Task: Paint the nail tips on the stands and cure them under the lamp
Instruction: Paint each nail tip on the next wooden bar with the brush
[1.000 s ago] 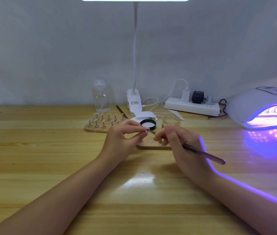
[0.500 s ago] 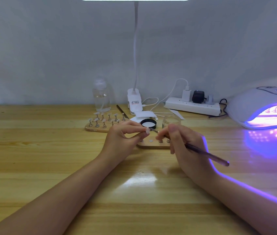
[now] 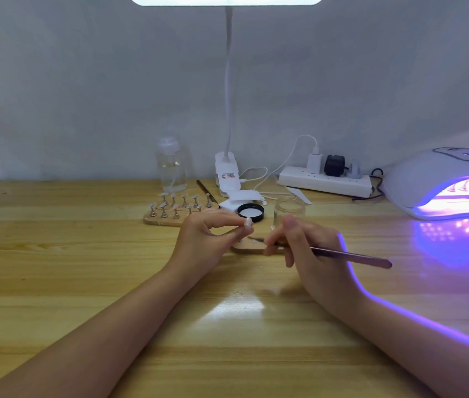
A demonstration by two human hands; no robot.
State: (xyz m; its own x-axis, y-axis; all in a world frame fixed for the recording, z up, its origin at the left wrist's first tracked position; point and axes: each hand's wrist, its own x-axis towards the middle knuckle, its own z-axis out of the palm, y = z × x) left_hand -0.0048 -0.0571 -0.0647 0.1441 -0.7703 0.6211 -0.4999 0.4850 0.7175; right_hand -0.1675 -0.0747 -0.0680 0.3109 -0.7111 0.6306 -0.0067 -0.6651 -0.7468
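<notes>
Centrally, your left hand (image 3: pixel 210 239) pinches a nail tip (image 3: pixel 248 223) raised for painting; your right hand (image 3: pixel 310 254) grips the brush (image 3: pixel 351 255) pen-style.

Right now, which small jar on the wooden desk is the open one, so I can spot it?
Start at the white clip-on desk lamp base against the back wall. Just in front of it lies a round black lid. The small clear glass jar stands immediately right of that lid, lidless, unlike the taller capped clear bottle farther left.

Wooden base (image 3: pixel 252 246) seemingly mostly hidden behind hands.
</notes>
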